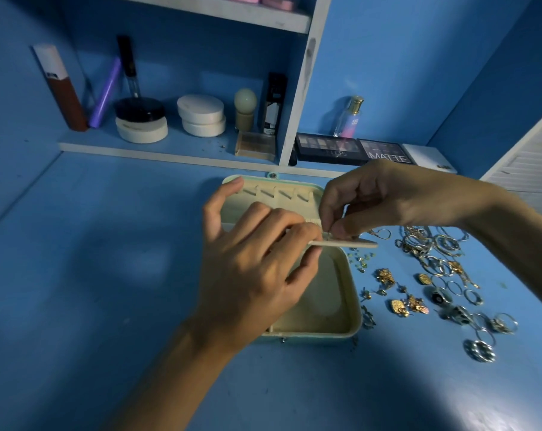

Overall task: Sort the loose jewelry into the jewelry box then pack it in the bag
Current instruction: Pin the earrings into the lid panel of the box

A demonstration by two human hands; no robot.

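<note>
The thin cream flap (pixel 347 243) is gripped by the left hand (pixel 251 262) and pinched by the right hand (pixel 384 197); any earring held cannot be told. Beneath the fingers, the open jewelry box (pixel 355 303) looks bare. Rightward, much loose jewelry (pixel 434 275) remains: sorting is judged barely begun.

- My bench (pixel 108 275) is plain blue.
- The jewelry box (pixel 352 306) is cream inside and mint green outside.
- The loose jewelry (pixel 434 269) is a mix of gold and silver.
- The stick (pixel 350 243) in my left hand (pixel 251 269) is pale tan.
- On the white-edged shelf (pixel 170 154) are a purple tube (pixel 106 94) and white round compacts (pixel 201 112).
</note>
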